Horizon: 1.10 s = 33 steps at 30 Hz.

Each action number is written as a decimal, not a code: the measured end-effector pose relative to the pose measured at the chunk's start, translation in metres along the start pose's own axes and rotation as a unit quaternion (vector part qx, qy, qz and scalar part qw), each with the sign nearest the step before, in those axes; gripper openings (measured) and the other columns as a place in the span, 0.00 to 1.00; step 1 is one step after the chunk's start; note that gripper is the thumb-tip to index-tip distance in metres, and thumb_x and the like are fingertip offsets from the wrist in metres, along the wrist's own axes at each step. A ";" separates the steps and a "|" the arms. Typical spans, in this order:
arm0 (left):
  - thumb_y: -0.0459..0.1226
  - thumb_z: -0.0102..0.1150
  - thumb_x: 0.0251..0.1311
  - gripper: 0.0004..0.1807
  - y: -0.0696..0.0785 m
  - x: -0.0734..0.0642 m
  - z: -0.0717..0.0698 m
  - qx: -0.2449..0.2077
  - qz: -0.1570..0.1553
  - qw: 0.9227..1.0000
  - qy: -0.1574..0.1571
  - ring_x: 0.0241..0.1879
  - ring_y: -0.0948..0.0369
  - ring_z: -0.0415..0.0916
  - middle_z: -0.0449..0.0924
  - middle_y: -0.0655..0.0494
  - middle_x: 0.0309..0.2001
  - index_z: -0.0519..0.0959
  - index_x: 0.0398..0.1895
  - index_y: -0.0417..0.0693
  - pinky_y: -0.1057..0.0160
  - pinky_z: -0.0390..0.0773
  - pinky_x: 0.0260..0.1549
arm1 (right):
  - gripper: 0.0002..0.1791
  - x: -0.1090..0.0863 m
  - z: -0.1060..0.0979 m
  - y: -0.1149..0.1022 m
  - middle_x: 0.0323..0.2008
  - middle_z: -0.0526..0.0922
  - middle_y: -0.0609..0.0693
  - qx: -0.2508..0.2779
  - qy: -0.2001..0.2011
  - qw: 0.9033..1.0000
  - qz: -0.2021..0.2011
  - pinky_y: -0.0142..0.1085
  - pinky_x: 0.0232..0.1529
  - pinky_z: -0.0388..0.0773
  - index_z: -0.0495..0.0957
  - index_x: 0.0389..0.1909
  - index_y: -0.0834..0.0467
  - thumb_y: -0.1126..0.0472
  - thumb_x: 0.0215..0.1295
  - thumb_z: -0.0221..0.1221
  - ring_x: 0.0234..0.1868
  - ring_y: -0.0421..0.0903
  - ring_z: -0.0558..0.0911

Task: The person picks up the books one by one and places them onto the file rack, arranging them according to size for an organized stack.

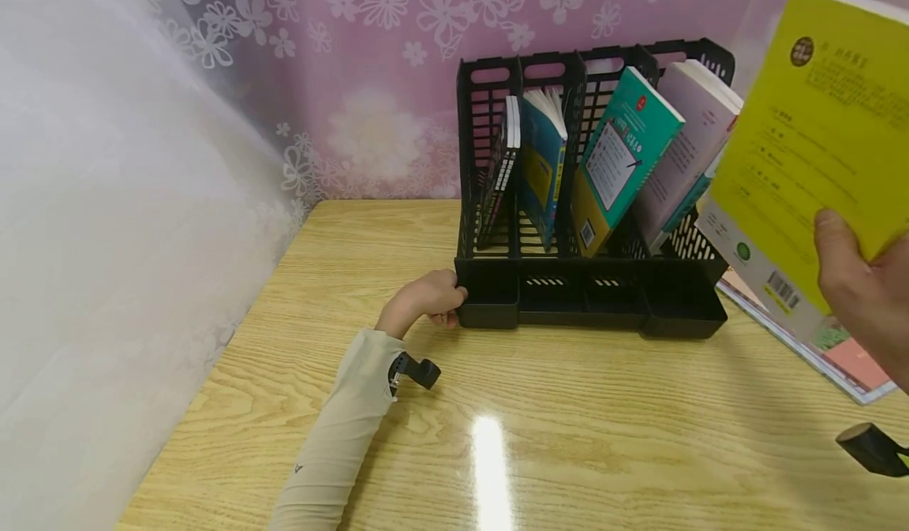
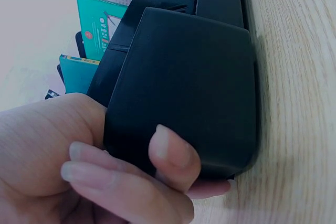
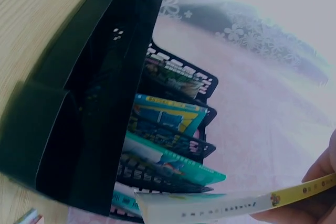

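Note:
A black desktop book rack with dividers and a front trough stands on the wooden table. My left hand holds its front left corner; in the left wrist view, curled fingers lie against the trough's end wall. At the right, my right hand grips a yellow book, thumb on the cover with the barcode. The book is raised beside the rack's right end. In the right wrist view its spine points toward the rightmost compartment.
Leaning in the rack are a dark book, a blue book, a green book and a pale purple book. A flat pinkish book lies on the table at right. Behind hangs a flowered pink curtain.

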<state>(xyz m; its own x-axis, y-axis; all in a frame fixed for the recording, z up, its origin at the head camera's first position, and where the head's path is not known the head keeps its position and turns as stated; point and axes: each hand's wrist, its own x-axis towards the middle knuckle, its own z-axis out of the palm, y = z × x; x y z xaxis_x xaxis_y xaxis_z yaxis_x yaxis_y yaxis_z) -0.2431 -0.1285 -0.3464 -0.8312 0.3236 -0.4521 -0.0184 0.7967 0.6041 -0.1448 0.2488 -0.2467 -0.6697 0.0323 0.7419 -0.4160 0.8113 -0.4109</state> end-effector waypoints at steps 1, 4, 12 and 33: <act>0.37 0.37 0.75 0.17 0.000 0.000 0.000 0.000 -0.001 1.000 0.000 0.11 0.62 0.59 0.74 0.51 0.16 0.69 0.28 0.39 0.66 0.64 0.20 | 0.22 0.000 0.000 -0.002 0.59 0.75 0.64 0.001 -0.003 1.000 0.015 0.22 0.56 0.61 0.67 0.65 0.56 0.57 0.73 0.46 0.51 0.69 0.78; 0.37 0.38 0.75 0.17 0.000 0.000 0.000 0.002 -0.002 1.000 0.002 0.11 0.62 0.59 0.74 0.51 0.16 0.70 0.28 0.39 0.66 0.65 0.20 | 0.22 0.001 0.000 -0.007 0.61 0.75 0.58 0.003 -0.010 0.998 0.059 0.25 0.58 0.63 0.67 0.66 0.45 0.56 0.73 0.47 0.51 0.74 0.75; 0.38 0.37 0.76 0.15 0.002 0.000 0.001 -0.001 -0.006 1.000 -0.005 0.11 0.62 0.57 0.74 0.51 0.16 0.71 0.38 0.35 0.65 0.64 0.21 | 0.23 0.003 0.006 -0.020 0.62 0.74 0.51 0.006 -0.038 0.991 0.131 0.43 0.56 0.72 0.64 0.67 0.40 0.54 0.73 0.49 0.52 0.62 0.79; 0.38 0.38 0.75 0.17 0.000 0.000 -0.001 0.024 -0.004 1.000 0.006 0.11 0.62 0.61 0.77 0.51 0.18 0.71 0.30 0.39 0.66 0.68 0.22 | 0.20 0.041 0.103 -0.037 0.56 0.80 0.49 0.164 0.001 0.979 0.121 0.47 0.49 0.78 0.71 0.62 0.51 0.58 0.70 0.53 0.52 0.52 0.82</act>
<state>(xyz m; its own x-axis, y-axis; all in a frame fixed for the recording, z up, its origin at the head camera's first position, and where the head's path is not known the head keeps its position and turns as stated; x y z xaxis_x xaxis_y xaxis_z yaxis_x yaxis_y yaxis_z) -0.2440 -0.1289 -0.3459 -0.8378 0.3112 -0.4487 0.0018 0.8232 0.5677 -0.2203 0.1599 -0.2557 -0.7727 0.2014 0.6019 -0.4206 0.5478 -0.7232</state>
